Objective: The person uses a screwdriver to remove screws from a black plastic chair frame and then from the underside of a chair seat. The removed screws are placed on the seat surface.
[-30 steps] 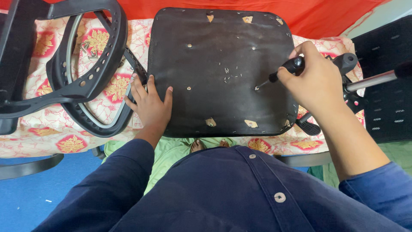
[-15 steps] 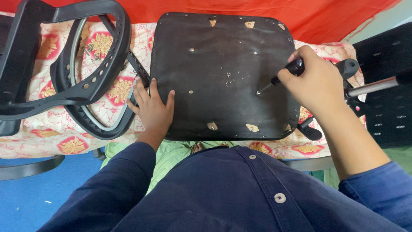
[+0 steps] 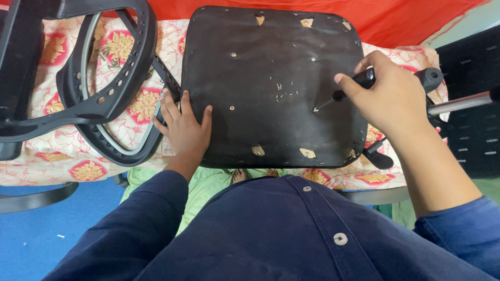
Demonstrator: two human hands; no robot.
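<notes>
An upturned black chair seat (image 3: 271, 62) lies on a table covered by a patterned cloth (image 3: 62, 156). My left hand (image 3: 183, 127) rests flat on the seat's near left edge, fingers spread. My right hand (image 3: 393, 96) grips a black-handled screwdriver (image 3: 346, 91), whose tip sits on a screw (image 3: 314, 110) in the seat's right half. Other screws (image 3: 232, 108) dot the seat, and small metal bits (image 3: 284, 88) lie near its middle.
A black chair frame with a grey ring (image 3: 99, 99) lies to the left of the seat. A chair mechanism with a metal rod (image 3: 458, 104) and lever (image 3: 377, 156) sits at the right. Red fabric (image 3: 396, 18) hangs behind; blue floor (image 3: 47, 234) is below.
The view shifted slightly. My right hand turned a little on the screwdriver, its thumb now stretched along the handle. The left hand stayed put.
</notes>
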